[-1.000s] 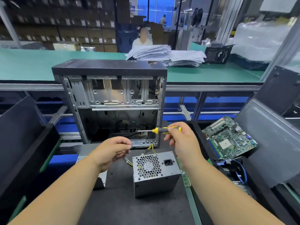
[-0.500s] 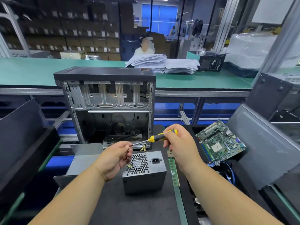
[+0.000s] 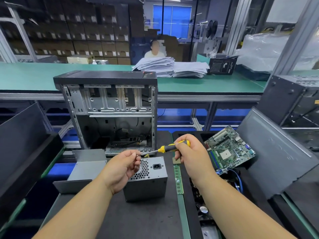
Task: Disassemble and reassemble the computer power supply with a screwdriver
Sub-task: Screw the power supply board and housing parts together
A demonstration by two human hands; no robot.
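Note:
A grey power supply (image 3: pixel 148 183) with a honeycomb fan grille and a black socket stands on the dark mat, yellow wires at its back. My right hand (image 3: pixel 189 156) grips the yellow-and-black handle of a screwdriver (image 3: pixel 170 148) held level above the supply, shaft pointing left. My left hand (image 3: pixel 124 167) pinches the shaft's tip with thumb and forefinger; anything small between those fingers is too tiny to make out. Behind stands the open computer case (image 3: pixel 110 107), its inside nearly bare.
A grey metal cover (image 3: pixel 86 169) lies left of the supply. A green memory stick (image 3: pixel 178 180) lies to its right, then a motherboard (image 3: pixel 227 149) leaning in a black tray with blue cables. Dark panels flank both sides. A green bench with paper stacks runs behind.
My left hand rose from beside the supply to meet the screwdriver tip and now pinches it. The right hand lowered the screwdriver slightly. The view shifted, so the supply sits nearer the middle.

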